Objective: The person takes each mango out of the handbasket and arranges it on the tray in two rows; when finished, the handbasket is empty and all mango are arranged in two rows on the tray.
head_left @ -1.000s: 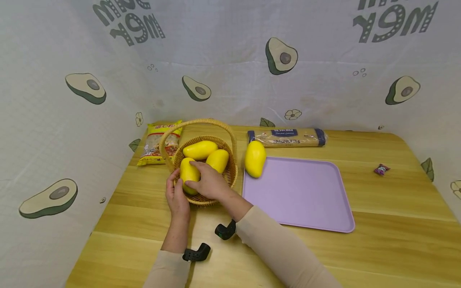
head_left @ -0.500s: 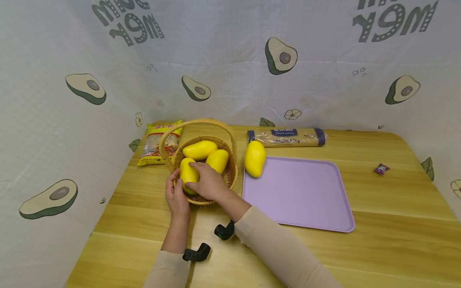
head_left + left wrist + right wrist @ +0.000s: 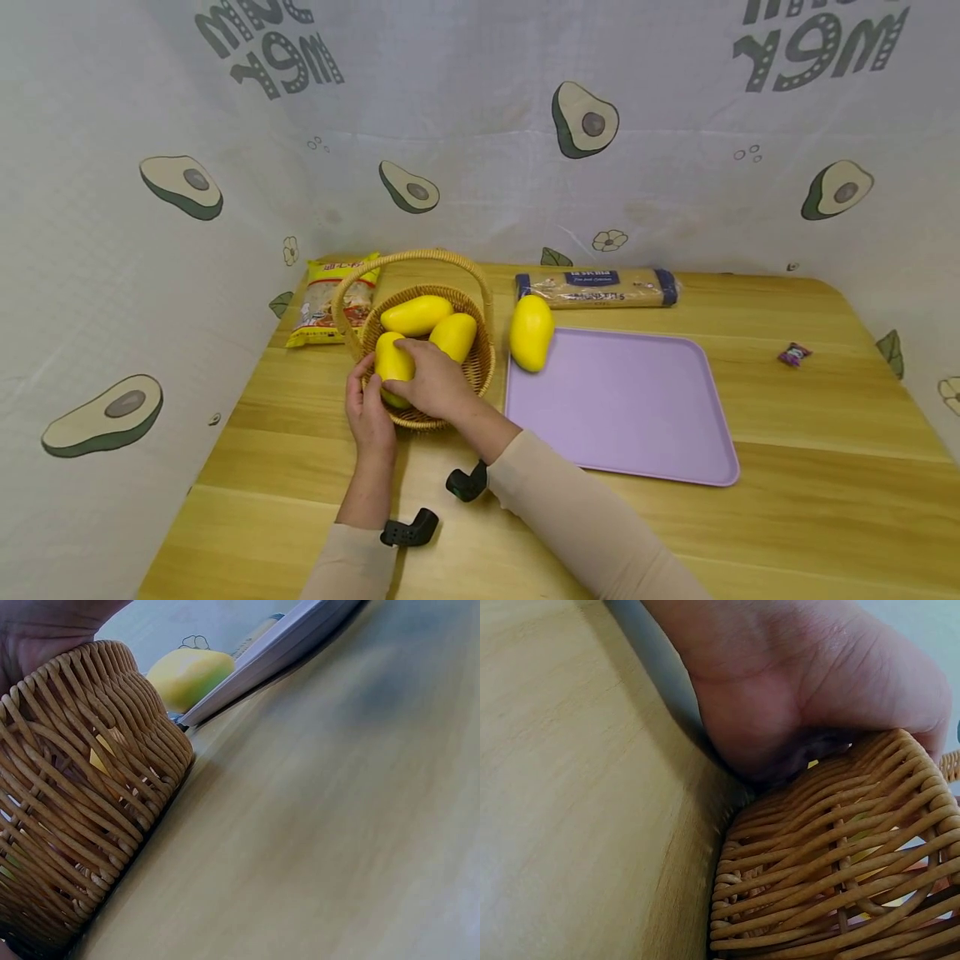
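A wicker basket point(image 3: 425, 424) with a tall arched handle stands left of centre, holding three yellow mangoes. My right hand point(image 3: 437, 377) reaches into it and grips the nearest mango point(image 3: 393, 360) between thumb and fingers. Behind that one lie a long mango point(image 3: 417, 315) and another mango point(image 3: 454, 335). At the basket's left front, my left hand point(image 3: 371, 415) holds the side at the rim. The left wrist view shows the woven wall point(image 3: 82, 795) right under the left palm. In the right wrist view, the right hand point(image 3: 795, 690) bends over the rim, its fingertips hidden.
A lilac tray point(image 3: 622, 400) lies right of the basket, with a mango point(image 3: 532, 333) on its back left corner. Behind it is a pasta packet point(image 3: 600, 287). A yellow food bag point(image 3: 330, 300) sits behind the basket's left, and a small wrapped candy point(image 3: 794, 354) lies far right.
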Motion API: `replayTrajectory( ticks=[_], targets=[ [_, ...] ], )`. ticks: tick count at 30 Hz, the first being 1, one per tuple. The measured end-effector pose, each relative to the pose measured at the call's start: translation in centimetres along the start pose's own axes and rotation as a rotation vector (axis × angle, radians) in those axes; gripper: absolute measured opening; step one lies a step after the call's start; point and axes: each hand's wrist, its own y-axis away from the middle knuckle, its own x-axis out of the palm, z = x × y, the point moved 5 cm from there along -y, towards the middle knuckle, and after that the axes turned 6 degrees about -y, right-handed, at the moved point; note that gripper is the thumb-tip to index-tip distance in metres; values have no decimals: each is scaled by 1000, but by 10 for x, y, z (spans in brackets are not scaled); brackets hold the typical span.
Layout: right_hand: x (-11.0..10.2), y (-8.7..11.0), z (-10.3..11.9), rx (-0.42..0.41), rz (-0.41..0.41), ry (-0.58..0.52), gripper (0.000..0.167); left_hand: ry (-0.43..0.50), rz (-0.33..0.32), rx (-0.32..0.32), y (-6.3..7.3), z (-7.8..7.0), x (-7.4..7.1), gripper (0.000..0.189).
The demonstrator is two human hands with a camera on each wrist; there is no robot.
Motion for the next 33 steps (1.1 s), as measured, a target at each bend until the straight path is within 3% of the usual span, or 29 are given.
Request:
replayTrajectory(
  ticks=[13, 21, 33],
  targets=[
    [-6, 4, 1, -12, 15, -76, 70, -21, 28, 9, 2, 0, 1, 40],
    [-22, 17, 13, -67, 72, 37, 72, -20, 21, 15, -1, 0, 0, 39],
    [-49, 36, 13, -64, 131, 96, 73, -45, 2, 14, 0, 0, -1, 40]
  ],
)
